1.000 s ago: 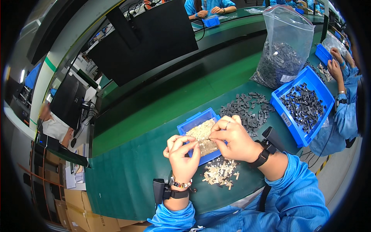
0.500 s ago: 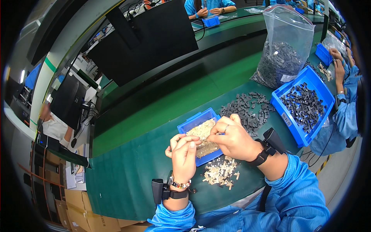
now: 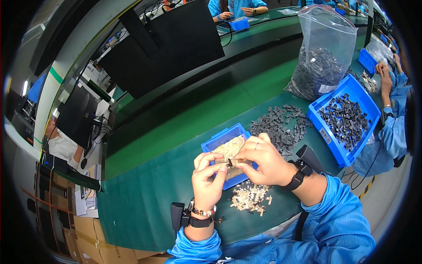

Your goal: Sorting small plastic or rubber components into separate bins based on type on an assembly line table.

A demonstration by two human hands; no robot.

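Between the thumb and fingers of my left hand (image 3: 205, 181) is a small black plastic piece (image 3: 229, 163), its end sticking up. My right hand (image 3: 263, 163) pinches right beside it, fingertips together; what they grip is too small to make out. Both hands are over a small blue bin (image 3: 210, 144) holding a heap of small beige pieces (image 3: 232, 147), partly hidden by my fingers. In front of the bin, loose beige strips (image 3: 250, 196) lie scattered on the green table. Behind my right hand spreads a pile of dark grey plastic pieces (image 3: 281, 127).
A larger blue tray (image 3: 315, 115) of black parts stands to the right, with a clear zip bag (image 3: 327, 48) of dark parts behind it. A black panel (image 3: 162, 48) rises at the back. A co-worker's hands (image 3: 385, 79) are at far right.
My two hands have come closer together over the bin, and the black piece now shows between them. My left fingers have bent further inward; my right hand has turned slightly.
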